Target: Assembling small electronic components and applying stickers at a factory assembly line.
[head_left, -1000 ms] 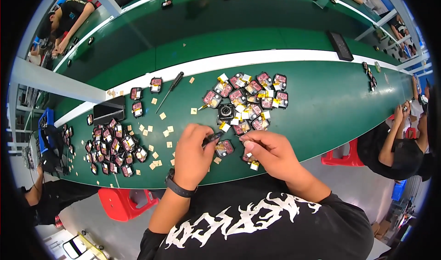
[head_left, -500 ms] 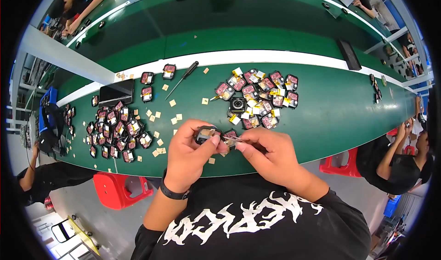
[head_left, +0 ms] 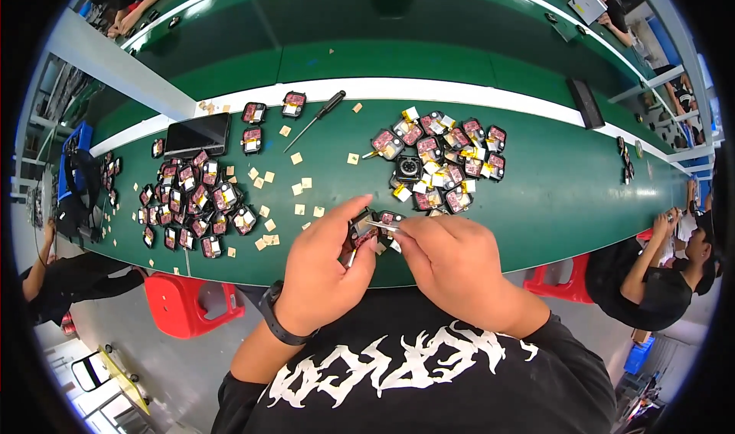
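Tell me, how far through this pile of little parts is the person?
Hard to say exactly. A spread of small dark modules lies on the left of the green bench, possibly finished ones. One module is in hand now: the left hand holds it while the right hand works on it with tweezers. A heap of modules on the right may remain.

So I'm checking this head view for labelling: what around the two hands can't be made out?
- Small module in the left hand: mostly covered by the fingers; its details are too small.
- Thin metal tool in the right hand: its rear end is hidden in the hand.
- Table edge below the hands: hidden by hands and chest.
- Module piles: parts too small to distinguish.
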The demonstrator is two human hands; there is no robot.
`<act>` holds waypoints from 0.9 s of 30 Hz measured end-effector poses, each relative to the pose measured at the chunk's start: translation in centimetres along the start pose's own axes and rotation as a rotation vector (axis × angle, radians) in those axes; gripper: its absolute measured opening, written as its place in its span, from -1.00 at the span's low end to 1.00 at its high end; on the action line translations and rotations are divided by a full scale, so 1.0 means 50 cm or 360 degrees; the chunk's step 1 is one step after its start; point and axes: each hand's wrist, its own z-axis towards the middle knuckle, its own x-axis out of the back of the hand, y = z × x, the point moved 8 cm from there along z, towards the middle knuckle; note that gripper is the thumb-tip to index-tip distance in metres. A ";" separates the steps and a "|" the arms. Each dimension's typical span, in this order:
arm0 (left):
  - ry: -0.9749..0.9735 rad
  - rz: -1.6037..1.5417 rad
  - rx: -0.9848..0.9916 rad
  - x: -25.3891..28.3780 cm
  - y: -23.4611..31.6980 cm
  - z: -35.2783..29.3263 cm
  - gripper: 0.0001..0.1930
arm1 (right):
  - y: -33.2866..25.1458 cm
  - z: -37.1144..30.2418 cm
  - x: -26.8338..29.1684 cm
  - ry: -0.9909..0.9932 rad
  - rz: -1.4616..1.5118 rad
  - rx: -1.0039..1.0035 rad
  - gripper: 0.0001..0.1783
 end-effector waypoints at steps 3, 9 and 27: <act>-0.0011 0.0100 -0.0065 0.003 0.002 -0.004 -0.53 | -0.001 0.000 -0.003 -0.0039 -0.0009 0.0007 -0.82; -0.0310 -0.0738 0.0344 -0.017 -0.040 -0.012 -0.45 | 0.005 -0.005 -0.009 -0.0052 0.0209 -0.0004 -0.85; -0.0112 -0.0701 0.0250 -0.027 -0.051 -0.017 -0.57 | 0.028 -0.018 -0.001 -0.0008 0.0296 0.0020 -0.72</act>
